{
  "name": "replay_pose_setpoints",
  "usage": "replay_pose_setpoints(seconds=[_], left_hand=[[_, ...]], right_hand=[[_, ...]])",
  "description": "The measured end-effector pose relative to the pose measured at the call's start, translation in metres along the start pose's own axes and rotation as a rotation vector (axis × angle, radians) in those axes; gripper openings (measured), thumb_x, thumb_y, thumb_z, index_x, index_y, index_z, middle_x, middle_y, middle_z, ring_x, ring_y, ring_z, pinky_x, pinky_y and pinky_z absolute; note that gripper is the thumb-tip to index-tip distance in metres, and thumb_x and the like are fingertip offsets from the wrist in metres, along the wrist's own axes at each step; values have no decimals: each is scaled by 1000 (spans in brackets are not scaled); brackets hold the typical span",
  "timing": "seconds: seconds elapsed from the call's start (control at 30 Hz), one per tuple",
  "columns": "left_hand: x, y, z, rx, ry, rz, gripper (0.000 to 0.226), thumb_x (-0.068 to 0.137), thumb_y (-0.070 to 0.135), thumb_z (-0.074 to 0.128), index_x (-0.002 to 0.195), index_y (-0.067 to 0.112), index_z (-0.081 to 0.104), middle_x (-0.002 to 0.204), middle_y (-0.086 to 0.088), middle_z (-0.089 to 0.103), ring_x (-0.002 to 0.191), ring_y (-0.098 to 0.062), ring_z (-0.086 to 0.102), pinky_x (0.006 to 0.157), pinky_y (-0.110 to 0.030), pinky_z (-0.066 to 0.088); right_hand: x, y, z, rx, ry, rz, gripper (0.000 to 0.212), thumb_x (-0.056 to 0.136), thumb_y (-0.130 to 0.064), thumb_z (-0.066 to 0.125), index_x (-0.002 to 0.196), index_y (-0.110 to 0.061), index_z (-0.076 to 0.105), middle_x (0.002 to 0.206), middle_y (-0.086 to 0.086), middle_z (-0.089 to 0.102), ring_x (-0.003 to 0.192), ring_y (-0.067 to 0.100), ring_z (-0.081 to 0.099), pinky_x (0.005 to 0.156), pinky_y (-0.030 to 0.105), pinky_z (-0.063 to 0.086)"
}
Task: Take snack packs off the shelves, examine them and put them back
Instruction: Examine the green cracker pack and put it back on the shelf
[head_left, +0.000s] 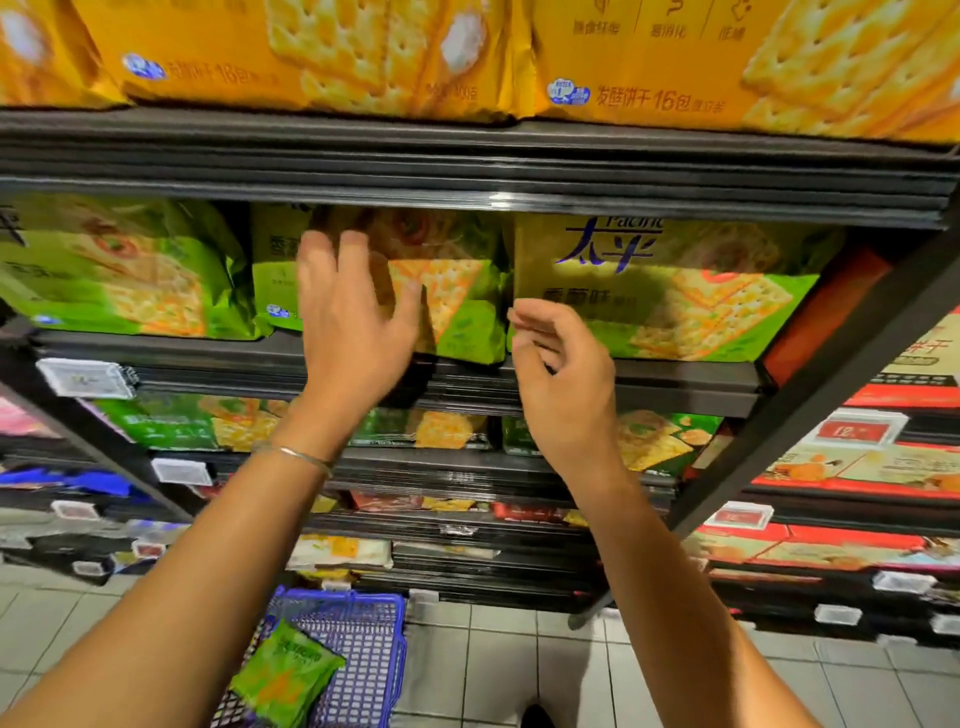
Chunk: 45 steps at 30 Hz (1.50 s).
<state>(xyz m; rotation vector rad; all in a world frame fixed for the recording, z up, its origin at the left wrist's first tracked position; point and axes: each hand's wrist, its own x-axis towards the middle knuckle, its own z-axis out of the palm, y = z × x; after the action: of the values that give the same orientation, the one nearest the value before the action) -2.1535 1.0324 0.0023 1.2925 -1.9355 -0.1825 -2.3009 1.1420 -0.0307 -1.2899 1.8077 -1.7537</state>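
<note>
Green cracker packs stand in a row on a dark shelf (675, 376) in front of me. My left hand (348, 322) is raised in front of the middle green pack (457, 306), fingers spread and straight, touching or just off its face; I cannot tell which. My right hand (561, 379) hovers just left of the lower left corner of the right green pack (675, 291), with loosely curled fingers that hold nothing. Another green pack (130, 270) stands at the left of the same shelf.
Yellow cracker packs (322, 47) fill the shelf above, whose dark edge (467, 161) overhangs my hands. Lower shelves carry more green packs (218, 426) and red boxes (857, 467) at right. A blue basket (363, 639) with a green pack (285, 675) sits on the tiled floor below.
</note>
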Motion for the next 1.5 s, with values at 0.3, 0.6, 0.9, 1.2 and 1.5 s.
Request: replay_pose_setpoints(seconds=[0.3, 0.6, 0.9, 1.2, 1.5], left_hand=[[85, -20, -21, 535, -513, -33, 80, 103, 70, 27, 126, 6, 68, 142, -21, 61, 133, -38, 56, 107, -40, 39], [58, -26, -18, 467, -58, 187, 71, 97, 66, 50, 74, 1, 66, 56, -13, 45, 79, -43, 67, 74, -41, 45], [16, -40, -14, 445, 333, 268, 66, 97, 64, 57, 115, 1, 59, 114, -30, 58, 114, -52, 56, 97, -58, 41], [19, -38, -14, 414, 297, 238, 66, 94, 62, 61, 113, -2, 59, 111, -31, 58, 114, -55, 55, 99, -63, 43], [19, -41, -8, 395, 313, 246, 66, 95, 61, 63, 115, -1, 57, 116, -33, 57, 119, -57, 53, 104, -64, 39]], right_hand=[[-9, 1, 30, -170, -72, 123, 43, 101, -21, 63, 144, -16, 56, 136, -3, 57, 127, 14, 55, 109, 43, 47], [-11, 0, 44, -228, -46, 169, 51, 102, -27, 62, 150, -13, 50, 150, 0, 51, 136, 20, 50, 115, 44, 43], [-11, 4, 57, -190, 55, 171, 43, 100, -24, 65, 140, -10, 59, 140, 2, 53, 127, 17, 56, 110, 39, 48], [21, -7, 18, 67, 500, 65, 13, 99, -29, 68, 103, -19, 59, 89, -12, 63, 79, -2, 59, 72, 15, 47], [50, -3, 3, 57, 455, 143, 19, 93, -13, 69, 83, -29, 63, 80, 2, 71, 82, 25, 70, 84, 55, 59]])
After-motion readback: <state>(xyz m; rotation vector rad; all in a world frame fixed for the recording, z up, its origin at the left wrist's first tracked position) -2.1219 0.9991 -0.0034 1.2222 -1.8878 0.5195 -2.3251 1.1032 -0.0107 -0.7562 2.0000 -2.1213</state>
